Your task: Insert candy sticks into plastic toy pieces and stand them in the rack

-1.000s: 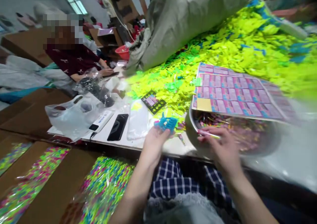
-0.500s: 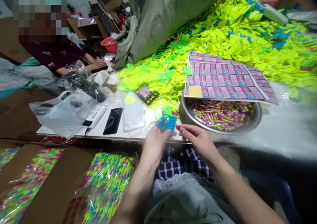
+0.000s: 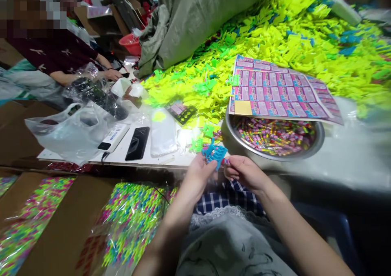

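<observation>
My left hand point(image 3: 200, 172) grips a blue plastic piece point(image 3: 219, 155) with a toothed or slotted edge, just over the near table edge. In the pinched fingers of my right hand point(image 3: 247, 172) is a small tube with a red end point(image 3: 225, 161), touching or very close to the blue piece's right side. Behind my right hand stands a metal bowl point(image 3: 320, 142) full of small colourful tubes point(image 3: 271, 136). Printed pink and blue label sheets point(image 3: 282, 93) lie across its back rim.
A big heap of yellow-green plastic pieces point(image 3: 269, 40) covers the table's back. Leftward lie a phone point(image 3: 137, 143), a white power bank point(image 3: 113, 139) and a plastic bag point(image 3: 71, 133). Bagged colourful pieces point(image 3: 131, 215) sit in cardboard below. Another person point(image 3: 58, 48) works at far left.
The red-ended tube has come up to the blue piece, where a small gap showed before. My left hand has turned the blue piece slightly. The whole view has shifted a little.
</observation>
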{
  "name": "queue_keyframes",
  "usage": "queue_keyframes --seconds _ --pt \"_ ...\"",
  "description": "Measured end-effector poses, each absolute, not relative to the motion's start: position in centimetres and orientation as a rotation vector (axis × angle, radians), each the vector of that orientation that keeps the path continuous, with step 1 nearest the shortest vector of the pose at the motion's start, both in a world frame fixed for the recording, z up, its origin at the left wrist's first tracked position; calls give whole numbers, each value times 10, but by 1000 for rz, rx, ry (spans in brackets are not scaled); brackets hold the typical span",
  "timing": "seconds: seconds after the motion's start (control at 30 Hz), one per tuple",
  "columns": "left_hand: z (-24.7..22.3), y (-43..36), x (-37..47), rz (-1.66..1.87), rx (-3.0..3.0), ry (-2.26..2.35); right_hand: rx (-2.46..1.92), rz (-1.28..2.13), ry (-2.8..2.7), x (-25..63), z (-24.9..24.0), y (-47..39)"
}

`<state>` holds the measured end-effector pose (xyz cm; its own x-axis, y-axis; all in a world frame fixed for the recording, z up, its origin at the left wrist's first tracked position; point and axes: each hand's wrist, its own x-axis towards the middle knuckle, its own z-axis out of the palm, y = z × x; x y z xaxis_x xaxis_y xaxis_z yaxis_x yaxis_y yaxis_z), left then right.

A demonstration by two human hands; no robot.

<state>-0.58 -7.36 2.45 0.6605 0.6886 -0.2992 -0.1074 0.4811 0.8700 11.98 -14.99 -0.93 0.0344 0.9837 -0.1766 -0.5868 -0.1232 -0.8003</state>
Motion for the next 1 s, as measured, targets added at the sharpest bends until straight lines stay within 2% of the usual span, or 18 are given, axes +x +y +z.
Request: queue_keyframes --seconds 0.23,0.37,0.7,1.0 --pt "25 -77 -1 542 994 741 -1202 1272 -932 130 -4 -158" --pt "23 -79 -1 401 943 740 -1267 1167 -1084 137 0 -160" --pt "19 -78 1 569 1294 815 -1421 1060 -1064 130 9 -161" --pt "11 -73 -7 388 1413 854 -1496 1138 -975 124 -2 -160"
